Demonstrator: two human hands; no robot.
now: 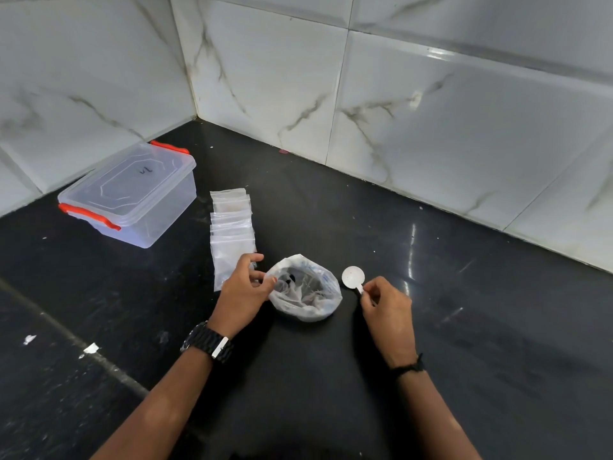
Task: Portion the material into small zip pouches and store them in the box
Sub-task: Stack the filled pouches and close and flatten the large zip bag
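Your two forearms come in from the bottom edge, nearest the camera, over the black tabletop (331, 210), which meets white marble-look wall tiles (431, 111) in a corner at the back.

Your left hand (240, 290), with a black watch (207, 343) on its wrist, sits at the left rim of the plastic bag (306, 288); its fingers are curled and appear to pinch the bag's edge, with the fingertips also lying over the near end of the pouch row. Your right hand (386, 308), with a thin black band (409, 366) at the wrist, pinches the short handle of the white scoop (353, 277) between thumb and fingertips, the round bowl pointing away from you and sitting just right of the bag.

The clear storage box (132, 194) stands at the far left near the wall, well apart from your hands, its lid on and an orange latch at each end.

The small zip pouches (232, 224) lie in an overlapping row between the box and the bag, running from the far end down to your left hand.

The plastic bag stands open between your hands, its mouth rolled down, with dark contents inside that are too crumpled over to name.

A few white specks (91, 348) lie on the tabletop to your left.
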